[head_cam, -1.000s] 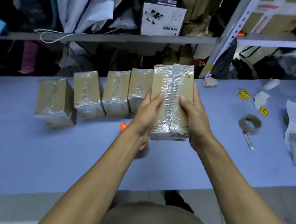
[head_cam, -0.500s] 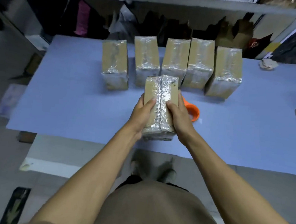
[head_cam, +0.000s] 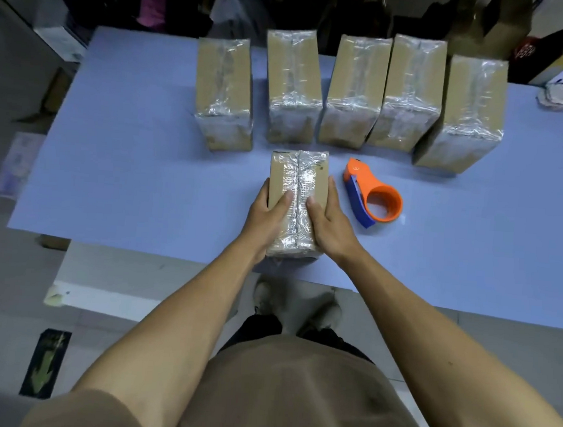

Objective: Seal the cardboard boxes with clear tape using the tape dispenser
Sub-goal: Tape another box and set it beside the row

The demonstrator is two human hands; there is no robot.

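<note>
A small cardboard box [head_cam: 297,181], wrapped along its middle seam with clear tape, stands near the front edge of the blue table [head_cam: 126,169]. My left hand [head_cam: 268,217] grips its left side and my right hand [head_cam: 327,223] grips its right side, thumbs lying on the taped top. An orange and blue tape dispenser [head_cam: 373,194] lies on the table just right of the box, apart from my right hand. Behind stands a row of several taped boxes [head_cam: 352,91].
A crumpled wad of paper [head_cam: 556,94] lies at the table's far right. Dark shelving with clutter runs behind the table. The table's left edge drops to a grey floor, where a dark mat [head_cam: 45,362] lies. My feet show under the front edge.
The held box came down and toward me onto the table near its front edge. The view tilted down and left, and the tape dispenser is now fully uncovered.
</note>
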